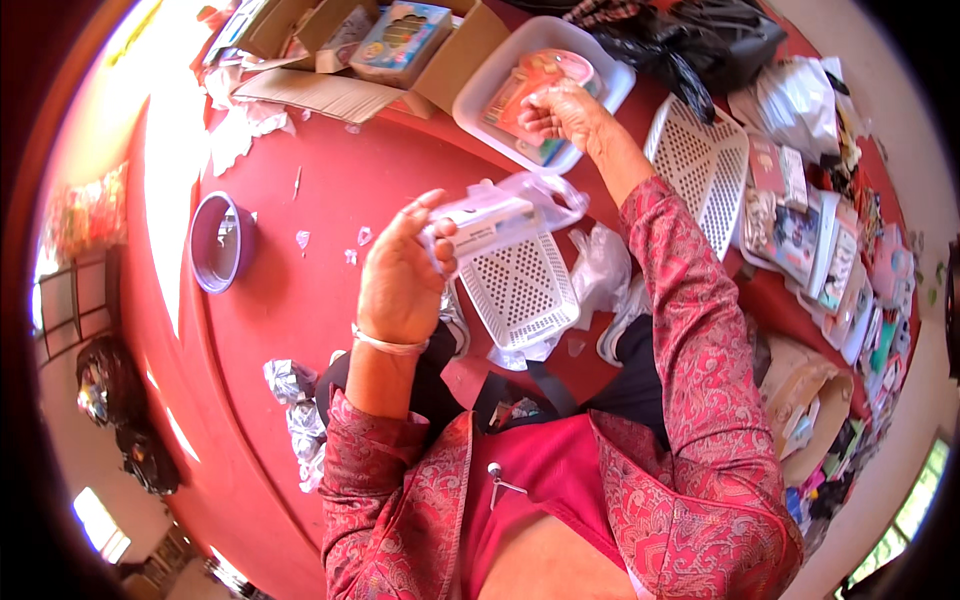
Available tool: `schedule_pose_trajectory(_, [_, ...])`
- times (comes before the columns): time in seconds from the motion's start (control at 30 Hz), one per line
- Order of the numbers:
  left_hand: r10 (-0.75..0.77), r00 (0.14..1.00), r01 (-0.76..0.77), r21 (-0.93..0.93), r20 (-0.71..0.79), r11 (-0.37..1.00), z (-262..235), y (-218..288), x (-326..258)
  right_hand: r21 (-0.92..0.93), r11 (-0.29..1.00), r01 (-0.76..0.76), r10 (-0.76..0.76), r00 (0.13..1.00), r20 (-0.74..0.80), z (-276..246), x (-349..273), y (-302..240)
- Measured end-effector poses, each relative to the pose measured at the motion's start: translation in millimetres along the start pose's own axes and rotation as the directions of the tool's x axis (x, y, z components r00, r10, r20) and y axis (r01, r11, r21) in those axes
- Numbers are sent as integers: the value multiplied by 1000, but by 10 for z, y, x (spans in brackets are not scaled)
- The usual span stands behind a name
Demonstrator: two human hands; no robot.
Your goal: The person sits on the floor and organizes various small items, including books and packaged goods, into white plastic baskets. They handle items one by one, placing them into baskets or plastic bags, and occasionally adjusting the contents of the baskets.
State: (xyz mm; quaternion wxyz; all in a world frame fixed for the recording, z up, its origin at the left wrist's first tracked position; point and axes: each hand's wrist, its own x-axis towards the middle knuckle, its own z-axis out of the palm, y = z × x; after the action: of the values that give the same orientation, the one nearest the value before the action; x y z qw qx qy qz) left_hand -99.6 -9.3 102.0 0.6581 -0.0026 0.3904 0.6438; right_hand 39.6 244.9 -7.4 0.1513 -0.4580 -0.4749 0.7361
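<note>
Pretty loud outfit tbh: a red paisley jacket (pixel 715 470) covered in silvery-grey swirls, worn open in front, with long sleeves (pixel 690 290) in the same print. Under that there's a plain crimson top (pixel 545 460) with a little whitish bead (pixel 494 468) and two short silvery bars (pixel 510 488) on it. Dark trousers (pixel 638 368) down below, plus a pale band (pixel 390 346) round the left wrist.

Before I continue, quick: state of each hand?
Left hand: closed, holding a clear plastic bag.
Right hand: half-curled over the pale plastic tub; any grip can't be told.
</note>
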Motion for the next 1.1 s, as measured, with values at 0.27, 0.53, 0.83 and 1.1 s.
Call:
schedule_pose_trajectory(0.27, [0, 1000, 1, -51, 14, 999, -80, 140, 7, -462, 876, 141, -66, 982, 175, -45, -518, -11])
schedule_pose_trajectory(0.53, [-28, 995, 36, -88, 92, 995, -129, 158, -21, -649, 171, 741, -570, 612, 548, 428, -1217, 43])
schedule_pose_trajectory(0.83, [-96, 921, 141, -94, 377, 986, 85, 81, -95, -882, -76, 465, -548, 720, 427, 841, -1504, 731])
schedule_pose_trajectory(1.1, [-61, 905, 72, -10, 422, 997, 144, 65, -111, -934, -8, 357, -602, 744, 290, 806, -1545, 817])
